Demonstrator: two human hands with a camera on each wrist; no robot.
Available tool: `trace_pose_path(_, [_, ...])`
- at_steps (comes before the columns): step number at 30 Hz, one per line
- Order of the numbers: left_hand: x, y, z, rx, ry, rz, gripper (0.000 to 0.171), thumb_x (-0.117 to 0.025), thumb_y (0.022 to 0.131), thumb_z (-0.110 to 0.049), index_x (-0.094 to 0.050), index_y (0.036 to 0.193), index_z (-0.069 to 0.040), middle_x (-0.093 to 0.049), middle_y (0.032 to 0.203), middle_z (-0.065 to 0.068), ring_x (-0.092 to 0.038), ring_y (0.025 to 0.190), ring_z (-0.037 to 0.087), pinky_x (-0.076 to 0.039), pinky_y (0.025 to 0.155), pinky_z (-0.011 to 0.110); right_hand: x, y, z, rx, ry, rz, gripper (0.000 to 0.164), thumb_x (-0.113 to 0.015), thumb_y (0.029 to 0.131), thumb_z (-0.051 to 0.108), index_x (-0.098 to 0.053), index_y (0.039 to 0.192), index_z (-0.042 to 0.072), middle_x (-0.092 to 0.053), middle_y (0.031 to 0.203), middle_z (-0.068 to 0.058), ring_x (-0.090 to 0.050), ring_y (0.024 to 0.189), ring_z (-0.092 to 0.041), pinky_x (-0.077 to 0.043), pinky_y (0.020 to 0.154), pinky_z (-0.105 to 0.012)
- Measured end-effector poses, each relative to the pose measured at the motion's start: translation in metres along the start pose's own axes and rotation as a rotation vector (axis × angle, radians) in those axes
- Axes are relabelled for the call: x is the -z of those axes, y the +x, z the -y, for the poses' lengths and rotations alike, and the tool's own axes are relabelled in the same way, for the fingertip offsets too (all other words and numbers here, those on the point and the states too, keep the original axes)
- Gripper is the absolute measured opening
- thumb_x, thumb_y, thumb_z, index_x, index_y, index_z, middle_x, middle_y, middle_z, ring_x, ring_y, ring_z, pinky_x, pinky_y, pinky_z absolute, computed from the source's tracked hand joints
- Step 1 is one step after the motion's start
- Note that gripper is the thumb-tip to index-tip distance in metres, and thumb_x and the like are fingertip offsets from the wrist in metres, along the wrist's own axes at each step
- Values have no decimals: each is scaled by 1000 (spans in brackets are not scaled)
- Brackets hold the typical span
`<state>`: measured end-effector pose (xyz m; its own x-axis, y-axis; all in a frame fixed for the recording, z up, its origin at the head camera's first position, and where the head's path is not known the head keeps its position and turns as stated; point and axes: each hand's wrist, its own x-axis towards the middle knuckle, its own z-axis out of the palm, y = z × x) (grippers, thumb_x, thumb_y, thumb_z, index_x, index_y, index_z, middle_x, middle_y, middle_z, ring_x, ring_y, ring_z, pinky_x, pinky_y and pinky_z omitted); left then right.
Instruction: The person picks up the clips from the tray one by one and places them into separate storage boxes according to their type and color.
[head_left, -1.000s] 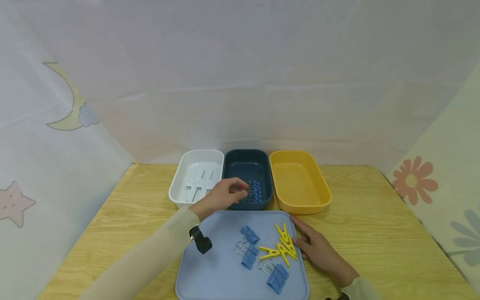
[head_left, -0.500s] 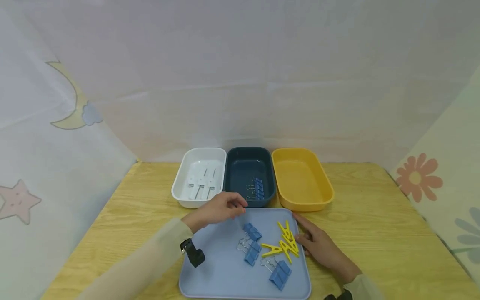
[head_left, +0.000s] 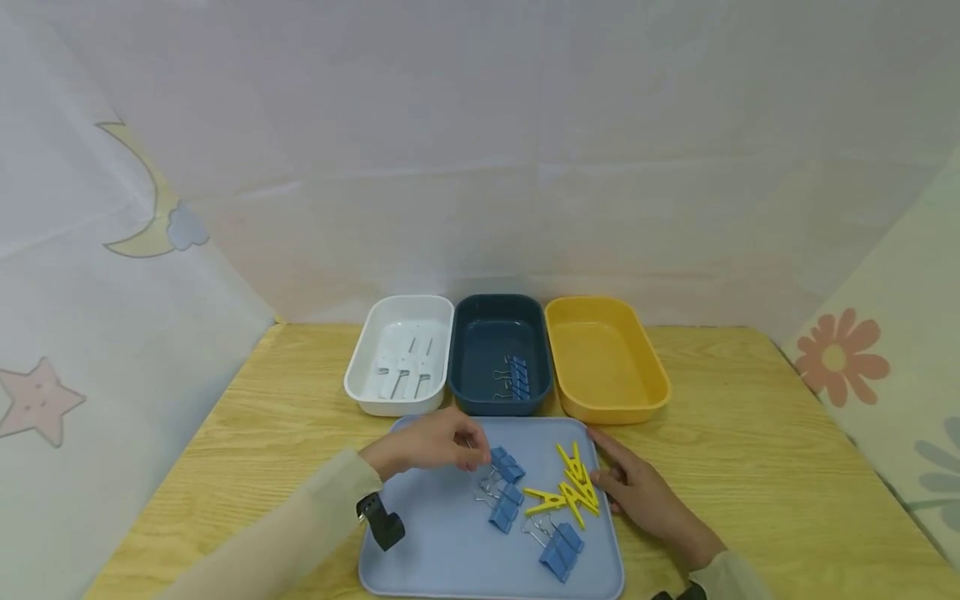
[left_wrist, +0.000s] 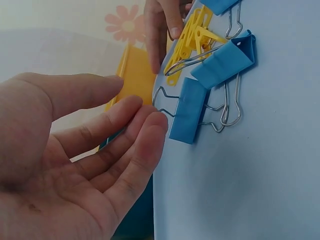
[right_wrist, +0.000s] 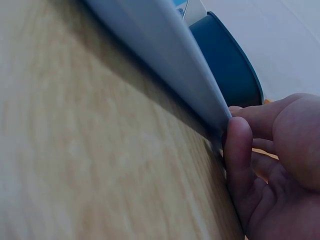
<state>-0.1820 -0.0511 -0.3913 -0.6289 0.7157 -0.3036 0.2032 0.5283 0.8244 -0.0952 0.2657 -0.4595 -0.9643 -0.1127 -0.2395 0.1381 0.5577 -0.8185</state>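
Observation:
My left hand (head_left: 438,440) hovers over the far part of the light blue tray (head_left: 435,542), right at the nearest blue binder clip (head_left: 507,465). In the left wrist view, nothing lies between the bent fingers and thumb of that left hand (left_wrist: 100,150); a blue binder clip (left_wrist: 187,111) is just beyond the fingertips. Two more binder clips, one of them (head_left: 506,507) mid-tray and another (head_left: 561,550) nearer me, rest there with wire handles out. Yellow clothespins (head_left: 573,492) form a small pile by the right rim. My right hand (head_left: 645,496) pinches that rim between thumb and fingers.
Behind the tray, three bins stand side by side: a white bin (head_left: 360,367) with several white clips, a dark blue bin (head_left: 487,312) with several blue binder clips, and a yellow bin (head_left: 600,358). The wooden table (head_left: 735,442) extends to both sides.
My left hand has drawn back from the dark blue bin, over its front edge, down to the binder clips on the tray. The right hand stays at the tray's rim.

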Motion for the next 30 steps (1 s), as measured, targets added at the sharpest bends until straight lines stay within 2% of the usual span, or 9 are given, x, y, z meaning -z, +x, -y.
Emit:
trace_pose_path(6, [-7, 2, 1, -79, 4, 35, 14, -68, 88, -17, -73, 95, -6, -71, 88, 3, -59, 75, 8, -51, 69, 21, 2, -2, -2, 22, 1, 6, 62, -57, 97, 23, -29, 152, 25, -47, 68, -2, -49, 53, -10, -46, 53, -22])
trace_pose_path(11, [-13, 4, 5, -50, 3, 38, 11, -70, 87, -19, -74, 95, -11, -71, 90, -6, -61, 77, 7, -52, 70, 21, 1, 0, -2, 32, 12, 22, 63, -58, 97, 25, -29, 153, 25, -47, 69, -2, -49, 54, -10, -46, 54, -22])
trace_pose_path(15, [-16, 4, 3, -27, -17, 44, 18, -73, 85, -19, -73, 101, -12, -71, 96, -7, -64, 82, 10, -52, 71, 22, -1, 0, -2, 24, 20, 21, 63, -58, 97, 25, -29, 152, 25, -47, 71, -2, -49, 55, -11, -46, 54, -22])
trace_pose_path(19, [-20, 4, 0, -32, -11, 48, 17, -72, 85, -15, -73, 102, -11, -70, 94, -5, -62, 82, 12, -51, 70, 21, -2, 1, -1, 10, 20, 10, 63, -58, 96, 25, -29, 152, 26, -47, 72, -2, -49, 55, -11, -46, 54, -22])
trace_pose_path(25, [-26, 5, 1, -51, -15, 64, 9, -70, 85, -8, -72, 93, -8, -70, 86, -3, -58, 74, 8, -49, 68, 19, -3, -1, 1, -12, 22, 14, 63, -58, 96, 23, -29, 152, 26, -48, 71, -2, -50, 56, -12, -46, 54, -23])
trace_pose_path(30, [-26, 6, 2, -63, -21, 70, 9, -68, 85, -6, -72, 93, -7, -70, 86, -1, -59, 72, 6, -51, 67, 19, -2, -1, 3, -33, 10, 8, 63, -57, 97, 23, -29, 152, 28, -49, 69, -2, -50, 56, -12, -45, 55, -23])
